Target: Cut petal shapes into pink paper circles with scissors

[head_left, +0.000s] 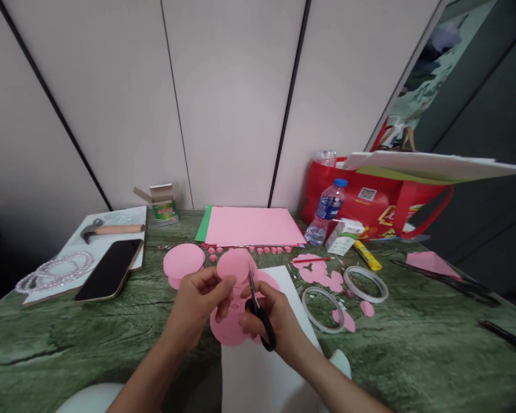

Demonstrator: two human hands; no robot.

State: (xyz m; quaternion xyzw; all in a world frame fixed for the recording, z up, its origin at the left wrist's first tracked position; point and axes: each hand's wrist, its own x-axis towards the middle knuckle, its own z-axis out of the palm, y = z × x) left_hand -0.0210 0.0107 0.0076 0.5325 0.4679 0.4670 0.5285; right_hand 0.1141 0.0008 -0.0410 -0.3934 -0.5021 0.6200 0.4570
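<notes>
My left hand (pixel 200 304) is closed on a pink paper cut-out (pixel 234 267) of round lobes, held up over a white sheet (pixel 284 287). My right hand (pixel 270 315) grips black-handled scissors (pixel 258 310). Their blades point up into the pink paper between two lobes. A separate pink paper circle (pixel 183 261) lies on the green table just left of my left hand.
A stack of pink and green paper (pixel 251 225) lies behind. Two tape rings (pixel 365 284), pink scraps (pixel 320 272), a glue stick (pixel 367 255), a water bottle (pixel 327 211) and a red bag (pixel 370 201) sit right. A phone (pixel 109 268), beads (pixel 55 269), a hammer (pixel 109 229) lie left.
</notes>
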